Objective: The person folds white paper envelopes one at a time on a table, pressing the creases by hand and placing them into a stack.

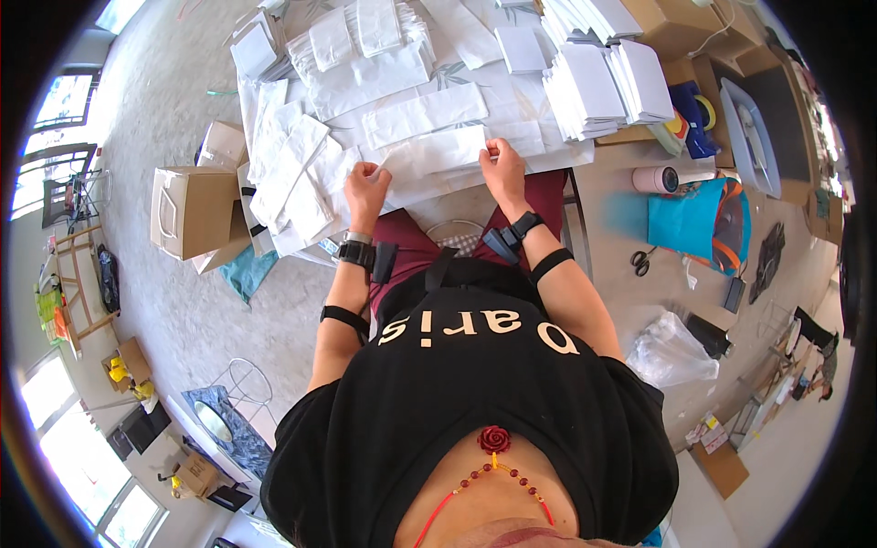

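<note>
In front of me at the table's near edge, a long, thin white sleeve (434, 153), of paper or plastic film, is stretched sideways between my hands. My left hand (367, 190) pinches its left end. At its right end, the fingers of my right hand (502, 172) are closed on the edge. Just beyond lies another flat white sleeve (425, 116). A loose heap of similar white sleeves (297, 169) spreads beside my left hand, and a layered pile (365, 68) of them lies farther back.
Stacks of folded white packets (585, 87) stand at the table's right, beside a tape roll (705, 111) and cardboard boxes (676, 27). A brown carton (192, 210) stands left of the table. On the floor at right are a turquoise bag (699, 224), scissors (642, 262) and a clear plastic bag (671, 352).
</note>
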The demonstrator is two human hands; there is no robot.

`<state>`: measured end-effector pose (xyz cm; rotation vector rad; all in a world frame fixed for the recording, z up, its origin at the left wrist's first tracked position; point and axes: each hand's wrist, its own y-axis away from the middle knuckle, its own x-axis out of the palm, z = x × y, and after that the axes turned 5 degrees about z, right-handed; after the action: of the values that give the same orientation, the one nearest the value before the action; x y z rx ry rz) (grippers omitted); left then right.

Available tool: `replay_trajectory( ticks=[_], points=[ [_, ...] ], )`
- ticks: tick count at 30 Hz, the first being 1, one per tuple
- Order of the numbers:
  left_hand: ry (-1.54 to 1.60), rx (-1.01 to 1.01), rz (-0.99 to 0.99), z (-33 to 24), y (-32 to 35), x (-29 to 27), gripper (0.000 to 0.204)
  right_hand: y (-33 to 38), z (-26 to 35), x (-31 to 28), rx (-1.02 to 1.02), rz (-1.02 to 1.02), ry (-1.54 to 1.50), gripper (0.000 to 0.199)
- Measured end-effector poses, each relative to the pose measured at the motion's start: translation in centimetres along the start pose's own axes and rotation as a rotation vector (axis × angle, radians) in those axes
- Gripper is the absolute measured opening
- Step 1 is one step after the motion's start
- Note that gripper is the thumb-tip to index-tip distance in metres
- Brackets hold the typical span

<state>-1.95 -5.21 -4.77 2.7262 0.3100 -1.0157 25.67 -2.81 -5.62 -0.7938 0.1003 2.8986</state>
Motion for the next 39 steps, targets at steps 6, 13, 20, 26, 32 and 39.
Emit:
replay_trajectory(
  ticks=[6,13,20,26,32,39],
  points=[
    [0.191,-0.076,0.01,0.0,-2.3,-0.9,0.032,-0.1,-0.3,0.4,0.011,0.003,0.043,0.019],
    [0.199,-0.119,0.037,1.2,-2.9,-0.1,0.035,0.0,-0.2,0.2,0.081,0.032,0.144,0.029],
    [0.173,-0.069,0.026,1.8,-2.7,0.0,0.035,0.2,0.4,-0.5,0.089,0.04,0.221,0.035],
    [0.184,-0.064,0.013,1.9,-2.8,0.3,0.036,0.2,0.6,-0.6,0.096,0.056,0.217,0.037],
    [0.174,-0.066,0.016,1.3,-2.7,0.1,0.035,0.1,0.4,-0.5,0.065,0.037,0.223,0.037],
    [0.157,-0.066,0.02,1.5,-2.8,0.2,0.035,0.0,0.3,-0.5,0.074,0.05,0.234,0.038]
  ],
)
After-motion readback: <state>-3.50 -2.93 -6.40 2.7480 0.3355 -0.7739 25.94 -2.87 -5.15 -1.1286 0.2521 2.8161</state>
